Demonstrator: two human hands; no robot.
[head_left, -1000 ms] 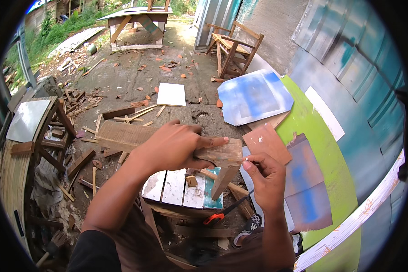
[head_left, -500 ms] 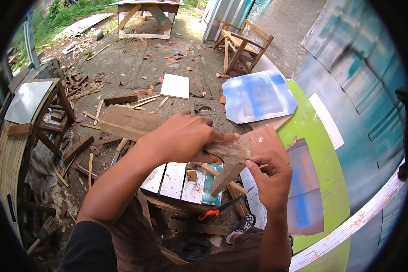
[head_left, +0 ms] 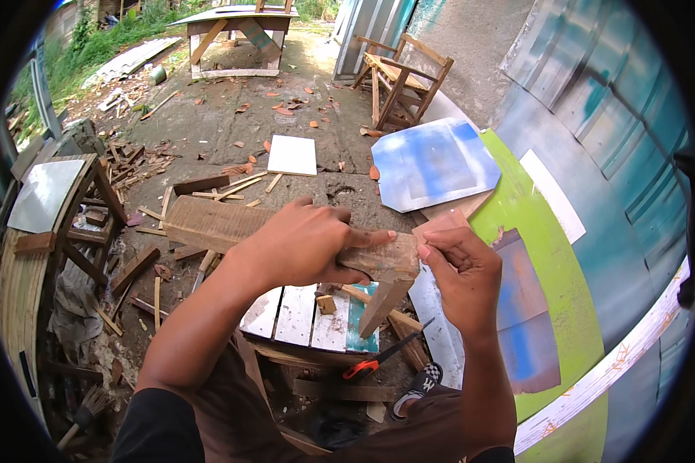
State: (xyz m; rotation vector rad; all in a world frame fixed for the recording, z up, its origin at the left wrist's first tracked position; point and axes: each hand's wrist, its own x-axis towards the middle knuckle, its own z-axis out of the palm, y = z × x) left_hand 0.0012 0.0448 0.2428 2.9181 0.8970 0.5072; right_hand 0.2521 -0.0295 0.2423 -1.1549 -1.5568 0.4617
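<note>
Hands: two, left hand (head_left: 305, 247) and right hand (head_left: 459, 274), both on one rough wooden plank (head_left: 216, 224).
Sandpaper piece (head_left: 439, 225), pinched in the right grip: one.
Blue-sprayed panels, right of centre: two, (head_left: 432, 162) and (head_left: 525, 309).
White square tile (head_left: 292, 155), upper centre: one.
Wooden chair frame (head_left: 398, 77), top centre: one.
Trestle desk (head_left: 235, 23), top: one.
Orange-handled tool (head_left: 378, 359), lower centre: one.
Wood offcuts, left: too many to count.

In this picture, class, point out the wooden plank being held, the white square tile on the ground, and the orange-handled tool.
wooden plank (head_left: 208, 222), head view, bare top face left of the hand.
white square tile (head_left: 292, 155), head view, its middle.
orange-handled tool (head_left: 361, 370), head view, the orange grip.
</note>
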